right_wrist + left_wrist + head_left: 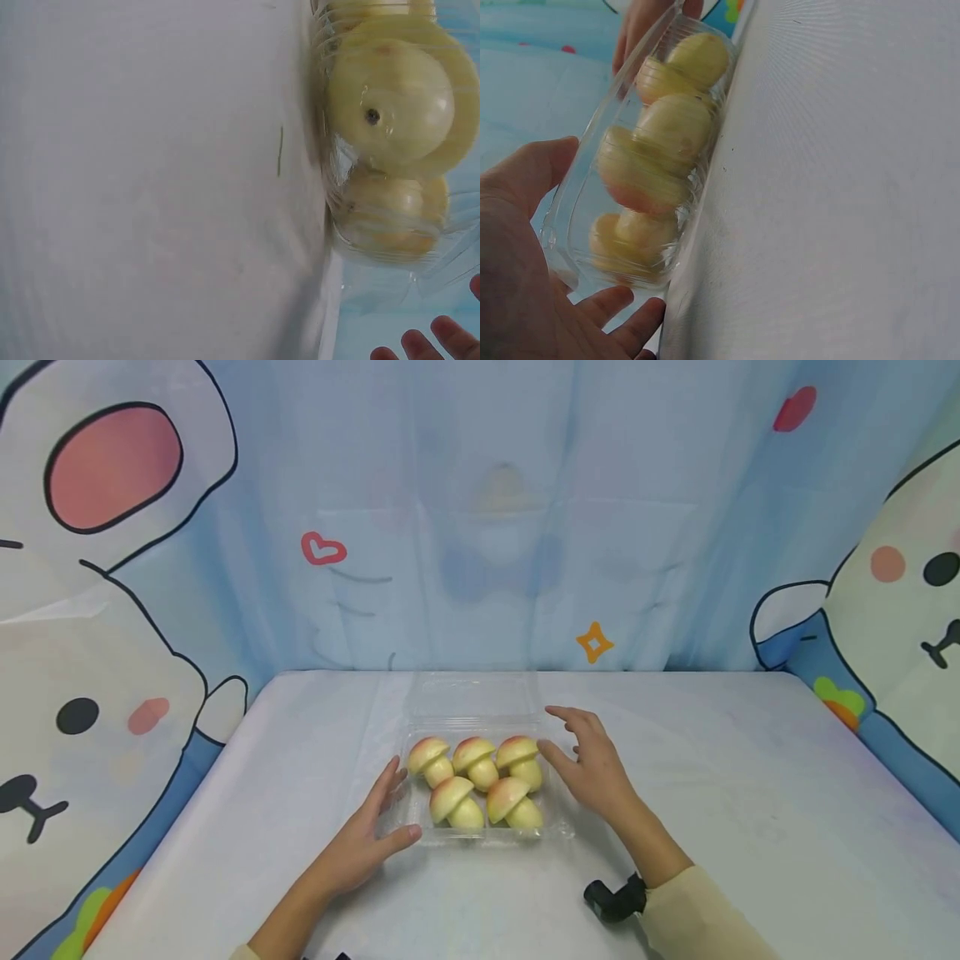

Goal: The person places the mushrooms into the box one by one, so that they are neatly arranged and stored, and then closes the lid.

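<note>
A clear plastic clamshell box (555,820) lies on the table, its lid (472,697) folded back toward the curtain. Inside sit several mushroom-shaped pieces (467,814), pale yellow with reddish caps, in a back row and a front row. My left hand (366,843) is at the box's left side, thumb by the front corner and fingers spread along the edge. In the left wrist view, the thumb and fingers of that hand (525,262) stand apart around the box's end. Over the right edge is my right hand (592,768), fingers extended and nothing between them.
A white cloth covers the table (750,793). Behind it hangs a blue curtain (480,593) with cartoon bears. A black camera mount (615,900) sits at the right wrist. A thin green strand (280,151) lies on the cloth in the right wrist view.
</note>
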Action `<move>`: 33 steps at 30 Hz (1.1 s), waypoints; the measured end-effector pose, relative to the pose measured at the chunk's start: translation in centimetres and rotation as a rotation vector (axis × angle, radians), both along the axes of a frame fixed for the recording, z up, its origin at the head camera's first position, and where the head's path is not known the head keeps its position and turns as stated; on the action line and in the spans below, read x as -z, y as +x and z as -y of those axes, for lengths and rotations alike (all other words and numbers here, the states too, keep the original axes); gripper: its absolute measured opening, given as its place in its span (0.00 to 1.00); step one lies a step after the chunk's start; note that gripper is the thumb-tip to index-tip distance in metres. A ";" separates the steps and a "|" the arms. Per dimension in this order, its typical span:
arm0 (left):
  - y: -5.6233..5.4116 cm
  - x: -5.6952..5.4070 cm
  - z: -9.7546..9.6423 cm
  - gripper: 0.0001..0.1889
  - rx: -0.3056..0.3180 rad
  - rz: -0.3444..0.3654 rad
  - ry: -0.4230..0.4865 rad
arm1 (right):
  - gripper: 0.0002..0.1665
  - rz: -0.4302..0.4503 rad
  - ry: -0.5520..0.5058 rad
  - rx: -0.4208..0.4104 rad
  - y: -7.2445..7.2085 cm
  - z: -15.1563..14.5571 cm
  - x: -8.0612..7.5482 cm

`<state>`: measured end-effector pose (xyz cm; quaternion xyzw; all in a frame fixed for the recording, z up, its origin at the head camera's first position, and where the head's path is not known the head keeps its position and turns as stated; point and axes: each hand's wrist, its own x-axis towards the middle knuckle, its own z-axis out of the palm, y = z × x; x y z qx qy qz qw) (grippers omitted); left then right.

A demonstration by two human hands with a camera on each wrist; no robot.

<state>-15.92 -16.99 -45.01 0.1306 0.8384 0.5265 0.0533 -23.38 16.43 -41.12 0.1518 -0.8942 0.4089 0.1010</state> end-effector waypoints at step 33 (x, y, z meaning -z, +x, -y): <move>-0.1 0.1 0.1 0.50 0.016 -0.010 -0.005 | 0.43 0.287 0.039 0.032 -5.6 0.3 0.4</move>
